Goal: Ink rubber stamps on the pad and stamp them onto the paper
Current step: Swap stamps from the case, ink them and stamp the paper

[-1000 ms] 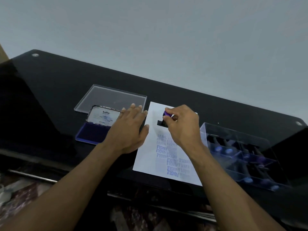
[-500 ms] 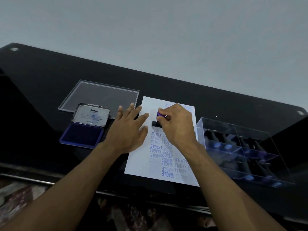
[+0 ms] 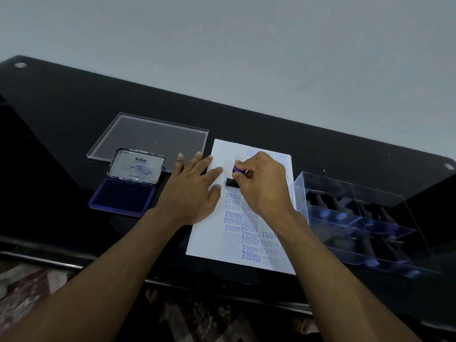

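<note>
The rubber stamp (image 3: 233, 177) is gripped by the right hand (image 3: 261, 183); the paper (image 3: 222, 154) is pinned by the flat left hand (image 3: 190, 193). Even, vertical pressure is advised.

Glossy black glass tabletop (image 3: 74, 114) with round metal fittings (image 3: 20, 65) at 10 and 3 o'clock; plain grey wall (image 3: 246, 45) at 12; mottled patterned floor (image 3: 29, 292) at my 7.
</note>
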The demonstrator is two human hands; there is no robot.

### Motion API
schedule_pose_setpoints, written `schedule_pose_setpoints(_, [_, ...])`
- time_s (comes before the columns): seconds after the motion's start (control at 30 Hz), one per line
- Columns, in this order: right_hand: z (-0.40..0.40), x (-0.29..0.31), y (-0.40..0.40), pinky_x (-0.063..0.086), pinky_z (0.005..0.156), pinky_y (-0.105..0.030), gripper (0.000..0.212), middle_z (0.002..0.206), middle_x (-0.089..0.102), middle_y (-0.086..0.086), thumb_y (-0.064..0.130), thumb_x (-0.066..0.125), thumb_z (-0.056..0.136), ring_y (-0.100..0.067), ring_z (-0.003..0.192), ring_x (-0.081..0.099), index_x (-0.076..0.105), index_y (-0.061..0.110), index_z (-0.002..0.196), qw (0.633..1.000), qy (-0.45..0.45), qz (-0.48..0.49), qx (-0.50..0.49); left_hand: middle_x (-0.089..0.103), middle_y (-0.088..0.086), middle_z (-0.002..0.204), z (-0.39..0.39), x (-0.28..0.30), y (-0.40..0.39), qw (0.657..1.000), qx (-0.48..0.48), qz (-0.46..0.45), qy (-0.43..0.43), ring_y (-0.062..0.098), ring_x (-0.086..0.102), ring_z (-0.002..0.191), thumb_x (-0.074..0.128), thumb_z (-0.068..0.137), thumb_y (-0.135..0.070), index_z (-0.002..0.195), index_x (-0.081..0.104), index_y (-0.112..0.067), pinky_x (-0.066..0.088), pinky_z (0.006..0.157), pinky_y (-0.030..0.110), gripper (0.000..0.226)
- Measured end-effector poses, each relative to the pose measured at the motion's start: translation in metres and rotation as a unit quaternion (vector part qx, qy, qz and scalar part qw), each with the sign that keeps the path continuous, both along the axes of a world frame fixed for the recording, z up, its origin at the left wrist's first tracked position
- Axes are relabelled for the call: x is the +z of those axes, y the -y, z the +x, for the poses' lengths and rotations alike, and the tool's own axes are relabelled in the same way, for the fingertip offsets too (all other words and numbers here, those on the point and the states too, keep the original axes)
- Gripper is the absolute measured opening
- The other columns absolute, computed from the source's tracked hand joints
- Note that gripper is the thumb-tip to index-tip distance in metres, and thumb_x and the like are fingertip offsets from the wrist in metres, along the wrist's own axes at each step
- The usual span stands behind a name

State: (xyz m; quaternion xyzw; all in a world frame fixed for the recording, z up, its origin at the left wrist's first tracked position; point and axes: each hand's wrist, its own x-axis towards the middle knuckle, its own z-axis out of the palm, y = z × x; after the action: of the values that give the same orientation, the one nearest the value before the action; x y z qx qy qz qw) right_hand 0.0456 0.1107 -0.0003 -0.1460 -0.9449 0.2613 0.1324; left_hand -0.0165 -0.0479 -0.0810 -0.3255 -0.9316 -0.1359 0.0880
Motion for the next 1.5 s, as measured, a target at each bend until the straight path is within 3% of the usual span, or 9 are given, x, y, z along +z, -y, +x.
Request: schedule_pose_setpoints(1.5, [-0.0015, -0.0008, -0.0003, 0.039, 0.08, -0.014, 0.026, 0.105, 0.067, -0.001, 0.028, 0.07, 0.09, -0.006, 0.082, 0.052, 0.074, 0.014, 0.111, 1.0, -0.017, 0.005, 0.012, 0.04, 0.005, 0.158, -0.0007, -0.003, -0.0003, 1.0, 0.005, 0.015, -0.003, 0.028, 0.024, 0.152, 0.034, 0.096, -0.049, 0.146, 0.05, -0.028, 0.009, 0.123, 0.059, 0.056])
